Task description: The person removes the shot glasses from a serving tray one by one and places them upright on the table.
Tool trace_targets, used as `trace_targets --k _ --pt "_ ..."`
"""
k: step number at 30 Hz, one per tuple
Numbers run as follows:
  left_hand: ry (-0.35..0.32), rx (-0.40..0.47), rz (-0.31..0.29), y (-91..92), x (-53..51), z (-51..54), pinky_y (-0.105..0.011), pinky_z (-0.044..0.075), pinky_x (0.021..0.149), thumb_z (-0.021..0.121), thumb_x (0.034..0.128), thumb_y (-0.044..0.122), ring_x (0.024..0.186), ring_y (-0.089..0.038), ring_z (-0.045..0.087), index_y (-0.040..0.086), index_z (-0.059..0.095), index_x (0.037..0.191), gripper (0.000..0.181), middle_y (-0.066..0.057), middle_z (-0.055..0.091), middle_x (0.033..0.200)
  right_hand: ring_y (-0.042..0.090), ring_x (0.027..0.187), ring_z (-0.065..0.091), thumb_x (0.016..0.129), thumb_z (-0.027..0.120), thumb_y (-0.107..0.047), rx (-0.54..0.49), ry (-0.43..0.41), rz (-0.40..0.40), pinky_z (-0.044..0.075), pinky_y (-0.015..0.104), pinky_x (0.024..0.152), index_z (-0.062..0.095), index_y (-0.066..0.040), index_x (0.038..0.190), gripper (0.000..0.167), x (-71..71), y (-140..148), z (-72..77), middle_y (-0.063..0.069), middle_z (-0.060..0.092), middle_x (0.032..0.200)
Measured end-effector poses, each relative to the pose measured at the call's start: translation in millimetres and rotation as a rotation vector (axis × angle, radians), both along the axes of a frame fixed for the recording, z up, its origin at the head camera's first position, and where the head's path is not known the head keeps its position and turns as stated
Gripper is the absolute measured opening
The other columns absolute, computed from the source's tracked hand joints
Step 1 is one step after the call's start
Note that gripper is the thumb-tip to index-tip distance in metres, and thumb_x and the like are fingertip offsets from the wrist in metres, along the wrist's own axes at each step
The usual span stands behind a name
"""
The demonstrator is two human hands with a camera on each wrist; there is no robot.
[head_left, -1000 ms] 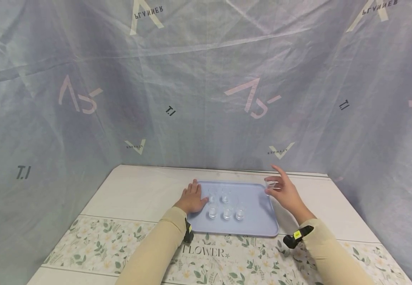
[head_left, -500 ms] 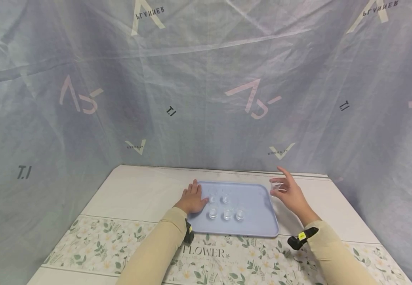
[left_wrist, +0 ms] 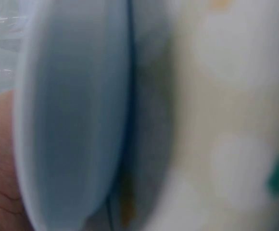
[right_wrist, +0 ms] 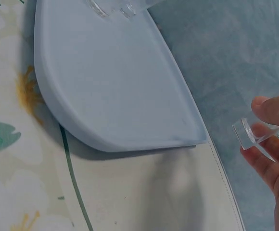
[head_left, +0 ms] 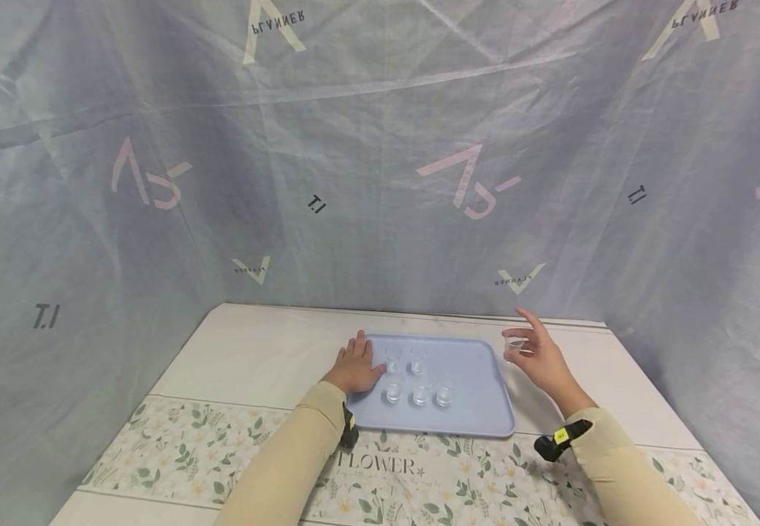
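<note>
My right hand (head_left: 546,365) pinches a small clear shot glass (head_left: 514,344) between thumb and fingers, just off the tray's right edge. In the right wrist view the same shot glass (right_wrist: 247,132) tilts sideways, with the thumb on one side and fingers on the other. My left hand (head_left: 355,369) rests on the left edge of the light blue tray (head_left: 475,380), fingers extended. Several more clear shot glasses (head_left: 419,394) stand on the tray's left half in two rows. The left wrist view is blurred, with the tray's edge (left_wrist: 77,110) covering part of the hand.
A table with a floral cloth (head_left: 183,453) lies under the tray. Its back part is plain white (head_left: 275,343). A grey-blue printed curtain (head_left: 380,161) hangs behind the table and along both sides.
My right hand has moved right with the shot glass, from the tray's back right corner to outside its edge. The left hand and the glasses on the tray stay where they were.
</note>
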State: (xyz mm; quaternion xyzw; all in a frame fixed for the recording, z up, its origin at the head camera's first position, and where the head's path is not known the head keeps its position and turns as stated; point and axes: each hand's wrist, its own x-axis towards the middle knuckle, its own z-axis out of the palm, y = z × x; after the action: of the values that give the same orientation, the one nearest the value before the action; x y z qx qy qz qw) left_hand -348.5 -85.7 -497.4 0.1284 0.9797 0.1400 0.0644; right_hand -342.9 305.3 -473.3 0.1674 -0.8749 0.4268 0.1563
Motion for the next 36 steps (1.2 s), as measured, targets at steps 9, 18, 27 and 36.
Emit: trace_targets --k 9,18,27,36 --pt "0.002 0.001 0.002 0.6 1.2 0.9 -0.055 0.014 0.123 0.044 0.1056 0.045 0.153 -0.043 0.012 -0.009 0.025 0.156 0.075 -0.026 0.008 0.166 0.036 0.102 0.069 0.087 0.075 0.006 -0.01 -0.013 0.001 0.055 0.051 0.09 0.02 -0.023 0.162 0.098 1.7 3.1 -2.7 0.019 0.068 0.125" --pt "0.001 0.001 0.001 0.5 2.2 2.2 -0.054 0.014 0.123 0.043 0.1061 0.045 0.153 -0.042 0.012 -0.008 0.025 0.156 0.075 -0.026 0.008 0.167 0.036 0.102 0.069 0.087 0.074 0.007 -0.016 -0.01 -0.013 0.054 0.054 0.091 0.02 -0.02 0.162 0.096 3.5 4.9 -8.0 0.02 0.068 0.124" --pt "0.006 0.007 -0.002 -0.2 1.2 0.6 -0.055 0.014 0.123 0.043 0.106 0.045 0.153 -0.043 0.012 -0.009 0.025 0.156 0.075 -0.026 0.008 0.166 0.04 0.102 0.069 0.087 0.073 0.008 -0.031 -0.003 -0.017 0.054 0.056 0.091 0.023 -0.013 0.16 0.091 4.5 6.1 -16.8 0.024 0.068 0.123" --pt "0.003 0.002 0.001 0.0 2.4 0.5 -0.054 0.014 0.123 0.041 0.1065 0.044 0.153 -0.042 0.011 -0.008 0.024 0.156 0.075 -0.025 0.007 0.167 0.041 0.103 0.069 0.086 0.073 0.01 -0.054 -0.033 -0.03 0.057 0.043 0.09 0.027 -0.01 0.158 0.088 6.1 6.2 -22.5 0.024 0.067 0.123"
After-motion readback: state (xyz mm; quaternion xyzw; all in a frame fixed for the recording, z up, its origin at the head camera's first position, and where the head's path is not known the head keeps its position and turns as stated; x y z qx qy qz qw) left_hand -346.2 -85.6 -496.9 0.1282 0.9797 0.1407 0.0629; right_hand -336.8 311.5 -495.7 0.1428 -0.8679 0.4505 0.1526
